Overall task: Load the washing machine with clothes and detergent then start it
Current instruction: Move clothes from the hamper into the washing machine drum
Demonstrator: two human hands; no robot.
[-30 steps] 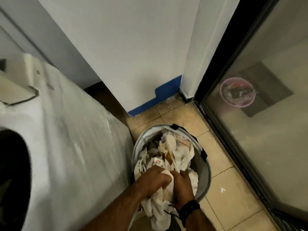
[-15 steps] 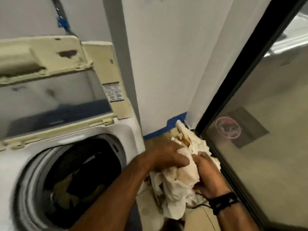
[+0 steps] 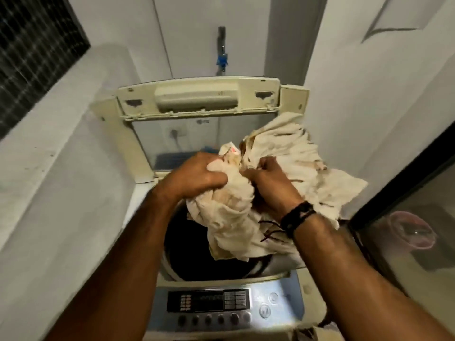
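Observation:
A top-loading washing machine [image 3: 275,301] stands before me with its lid [image 3: 197,102] folded up at the back. Its dark drum opening [image 3: 187,252] lies below my hands. Both hands hold a bundle of cream, stained clothes [image 3: 290,168] above the drum's right side. My left hand [image 3: 197,175] grips the bundle's left part. My right hand [image 3: 270,183], with a black band on the wrist, grips its middle. Loose ends of cloth hang down toward the drum and spread to the right. No detergent is in view.
The control panel [image 3: 209,302] with buttons runs along the near edge of the machine. White walls stand close on the left and right. A tap [image 3: 221,57] is on the back wall. A dark-framed glass door [image 3: 406,205] is at the right.
The bundle went from the basket on the floor up and left to above the drum. My view has turned from the floor to the washer's top. Both hands have kept their hold.

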